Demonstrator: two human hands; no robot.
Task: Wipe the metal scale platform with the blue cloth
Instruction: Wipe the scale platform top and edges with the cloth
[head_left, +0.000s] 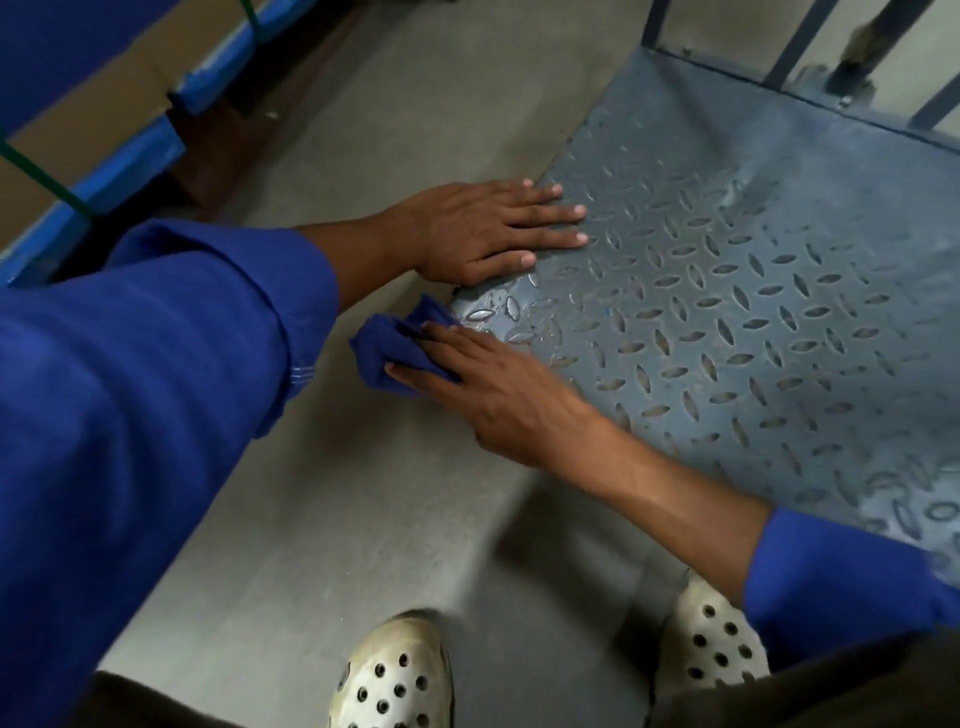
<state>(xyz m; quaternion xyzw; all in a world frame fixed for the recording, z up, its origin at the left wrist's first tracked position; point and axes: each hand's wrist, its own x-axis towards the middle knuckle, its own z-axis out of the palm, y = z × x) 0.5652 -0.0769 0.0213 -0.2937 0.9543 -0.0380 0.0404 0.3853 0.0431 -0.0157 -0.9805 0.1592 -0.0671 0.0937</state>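
Note:
The metal scale platform (753, 291) is a grey tread plate with raised diamond marks, low on the floor at the right. My left hand (488, 228) lies flat, fingers spread, on the platform's near left edge and holds nothing. Just below it, my right hand (498, 389) presses a crumpled blue cloth (395, 348) against the platform's left corner, where the plate looks wet and shiny. Part of the cloth hangs off the corner over the floor.
The grey concrete floor (311, 493) surrounds the platform. Blue pallets with cardboard boxes (104, 114) stand at the upper left. Dark metal rails (789, 47) rise behind the platform's far edge. My two perforated white clogs (395, 675) stand at the bottom.

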